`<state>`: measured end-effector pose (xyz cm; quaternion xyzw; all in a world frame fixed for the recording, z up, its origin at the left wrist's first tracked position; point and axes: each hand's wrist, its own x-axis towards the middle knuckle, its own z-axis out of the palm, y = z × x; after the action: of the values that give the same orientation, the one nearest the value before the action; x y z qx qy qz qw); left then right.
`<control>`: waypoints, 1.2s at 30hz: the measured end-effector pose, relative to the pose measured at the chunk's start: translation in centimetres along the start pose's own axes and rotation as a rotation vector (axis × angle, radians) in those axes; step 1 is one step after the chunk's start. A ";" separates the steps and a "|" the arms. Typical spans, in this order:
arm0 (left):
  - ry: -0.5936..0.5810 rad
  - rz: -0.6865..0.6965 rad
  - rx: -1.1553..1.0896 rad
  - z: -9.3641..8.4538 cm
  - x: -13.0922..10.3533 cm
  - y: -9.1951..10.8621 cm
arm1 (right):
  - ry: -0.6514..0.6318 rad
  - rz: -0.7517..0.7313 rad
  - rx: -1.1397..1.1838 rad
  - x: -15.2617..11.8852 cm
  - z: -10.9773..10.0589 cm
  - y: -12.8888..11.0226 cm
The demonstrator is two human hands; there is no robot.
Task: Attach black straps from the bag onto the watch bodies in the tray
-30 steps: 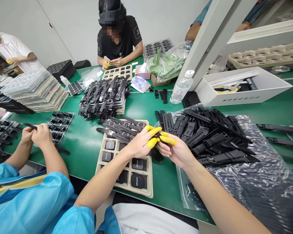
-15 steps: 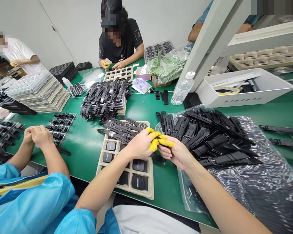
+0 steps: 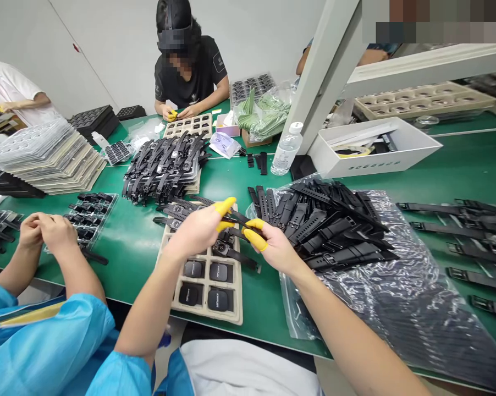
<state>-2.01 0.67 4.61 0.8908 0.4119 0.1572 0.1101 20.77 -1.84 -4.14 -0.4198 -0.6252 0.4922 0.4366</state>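
Between my two hands a black watch strap (image 3: 238,218) is held above the tray's far right part. My left hand (image 3: 198,226), with yellow finger covers, is closed on the strap's left end. Yellow-tipped fingers of my right hand (image 3: 277,247) pinch its right end; whether a watch case is attached is hidden. Below lies a beige tray (image 3: 238,308) of square compartments, the near ones holding black watch cases (image 3: 218,300). Watches with straps (image 3: 177,212) lie across its far part, and one watch (image 3: 223,247) sits just beneath my hands.
A pile of black straps (image 3: 339,225) lies on plastic bags (image 3: 372,297) at right. Beyond stand a water bottle (image 3: 287,151), a white box (image 3: 372,162) and stacked watches (image 3: 161,170). A co-worker's hands (image 3: 50,234) are at left; another person (image 3: 190,71) sits opposite.
My hands, bunched together before, have drawn slightly apart, showing more of the strap between them. The whole view has shifted, bringing more straps in at the right.
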 end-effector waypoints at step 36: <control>-0.336 -0.379 0.610 -1.7 -12.5 -4.2 | 0.280 0.010 -1.031 0.2 -3.5 1.1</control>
<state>-13.23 -6.14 2.47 0.8040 0.5732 -0.1432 -0.0666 24.13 -0.59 -4.68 -0.6446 -0.7196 0.0622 0.2506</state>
